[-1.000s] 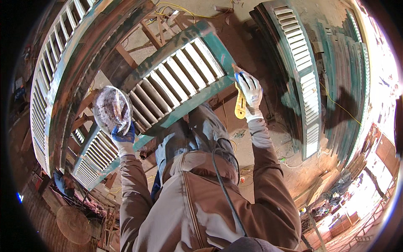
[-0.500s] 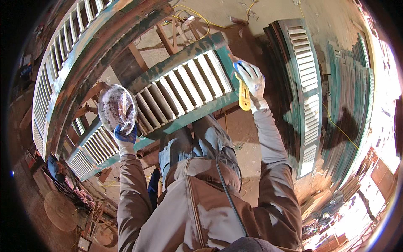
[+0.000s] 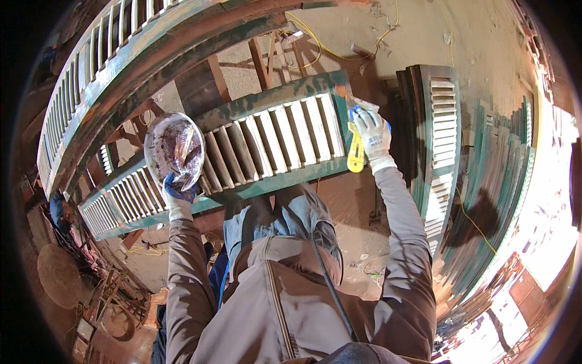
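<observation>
In front of me lies a long louvred shutter with a green, patchy frame and pale slats. My left hand, in a white-and-blue glove, is closed on the rim of a round metal bowl. Dark reddish-brown residue coats the bowl's inside, and a thin stick-like tool rests in it. At the shutter's right end, my gloved right hand grips a scraper by its yellow handle. Its blade is partly hidden by the fingers, beside the frame's corner; whether it touches the wood I cannot tell.
A large arched louvred shutter stands at the left. More shutters are stacked on the right, beside a pile of green boards. Wooden supports stand behind the work. A yellow cord runs over the floor.
The whole view has shifted, so the shutter sits a little further right and lower. My right hand has moved slightly along the shutter's end, and more of the blade shows. Both grips are unchanged.
</observation>
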`<state>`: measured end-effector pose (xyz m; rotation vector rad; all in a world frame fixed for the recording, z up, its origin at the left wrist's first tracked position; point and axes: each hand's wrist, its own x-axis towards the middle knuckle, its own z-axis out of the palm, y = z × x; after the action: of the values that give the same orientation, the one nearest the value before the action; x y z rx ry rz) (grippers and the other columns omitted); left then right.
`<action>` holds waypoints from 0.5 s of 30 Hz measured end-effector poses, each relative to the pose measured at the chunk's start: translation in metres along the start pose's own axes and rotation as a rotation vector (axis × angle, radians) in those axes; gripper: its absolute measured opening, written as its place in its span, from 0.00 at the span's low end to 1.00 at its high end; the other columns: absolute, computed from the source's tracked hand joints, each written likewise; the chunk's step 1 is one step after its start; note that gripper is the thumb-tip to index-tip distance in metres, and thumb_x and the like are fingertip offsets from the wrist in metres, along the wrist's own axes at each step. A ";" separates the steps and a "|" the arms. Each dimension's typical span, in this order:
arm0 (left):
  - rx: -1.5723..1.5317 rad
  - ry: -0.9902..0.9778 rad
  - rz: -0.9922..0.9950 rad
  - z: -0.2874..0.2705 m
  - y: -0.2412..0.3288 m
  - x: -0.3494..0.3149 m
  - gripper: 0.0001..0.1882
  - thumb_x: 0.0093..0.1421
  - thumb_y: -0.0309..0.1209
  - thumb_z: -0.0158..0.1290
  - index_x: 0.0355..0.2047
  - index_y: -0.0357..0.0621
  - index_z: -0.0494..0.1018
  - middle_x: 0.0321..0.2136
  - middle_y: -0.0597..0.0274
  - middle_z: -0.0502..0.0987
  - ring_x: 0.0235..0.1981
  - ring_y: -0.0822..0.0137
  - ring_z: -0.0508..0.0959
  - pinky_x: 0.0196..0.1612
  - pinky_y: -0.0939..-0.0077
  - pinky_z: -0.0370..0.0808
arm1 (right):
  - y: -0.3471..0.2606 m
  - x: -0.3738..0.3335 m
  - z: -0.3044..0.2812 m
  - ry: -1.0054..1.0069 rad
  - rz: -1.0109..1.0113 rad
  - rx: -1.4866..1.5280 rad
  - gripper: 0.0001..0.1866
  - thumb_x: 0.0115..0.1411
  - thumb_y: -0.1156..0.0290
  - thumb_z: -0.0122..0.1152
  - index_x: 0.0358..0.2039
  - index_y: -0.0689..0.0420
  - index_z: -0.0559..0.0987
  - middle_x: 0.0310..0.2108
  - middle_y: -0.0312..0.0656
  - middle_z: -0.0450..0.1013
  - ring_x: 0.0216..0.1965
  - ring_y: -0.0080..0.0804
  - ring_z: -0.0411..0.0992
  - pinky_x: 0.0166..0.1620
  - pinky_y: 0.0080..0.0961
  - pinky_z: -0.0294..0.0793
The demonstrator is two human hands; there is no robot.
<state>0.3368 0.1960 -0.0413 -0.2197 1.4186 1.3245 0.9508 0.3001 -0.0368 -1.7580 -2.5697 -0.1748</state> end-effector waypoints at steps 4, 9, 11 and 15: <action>-0.039 0.024 -0.025 0.022 0.002 -0.013 0.17 0.60 0.37 0.53 0.43 0.37 0.74 0.41 0.45 0.80 0.41 0.46 0.81 0.48 0.49 0.79 | 0.027 0.031 -0.006 0.176 -0.009 0.126 0.19 0.54 0.63 0.61 0.48 0.38 0.82 0.52 0.20 0.74 0.53 0.25 0.71 0.49 0.30 0.75; -0.017 0.052 -0.002 0.026 0.000 -0.010 0.17 0.60 0.38 0.53 0.43 0.38 0.74 0.39 0.46 0.80 0.40 0.47 0.81 0.47 0.49 0.80 | 0.034 0.054 0.010 -0.033 -0.165 0.104 0.22 0.56 0.63 0.58 0.52 0.35 0.80 0.55 0.20 0.73 0.56 0.27 0.69 0.54 0.32 0.73; -0.009 0.053 0.008 0.019 0.001 -0.010 0.17 0.60 0.38 0.54 0.42 0.38 0.75 0.39 0.47 0.81 0.39 0.47 0.81 0.47 0.50 0.80 | 0.039 0.039 0.016 -0.093 -0.224 0.094 0.21 0.56 0.64 0.57 0.52 0.35 0.80 0.56 0.21 0.73 0.57 0.27 0.68 0.56 0.33 0.71; -0.015 0.043 0.002 0.018 -0.001 -0.008 0.15 0.59 0.39 0.54 0.41 0.41 0.76 0.38 0.48 0.81 0.39 0.48 0.81 0.46 0.49 0.80 | 0.058 0.026 0.013 -0.248 -0.048 0.694 0.19 0.61 0.64 0.52 0.52 0.40 0.80 0.57 0.26 0.73 0.59 0.27 0.68 0.60 0.31 0.69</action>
<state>0.3502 0.2054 -0.0309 -0.2574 1.4457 1.3394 0.9958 0.3462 -0.0433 -1.5046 -2.3707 0.8723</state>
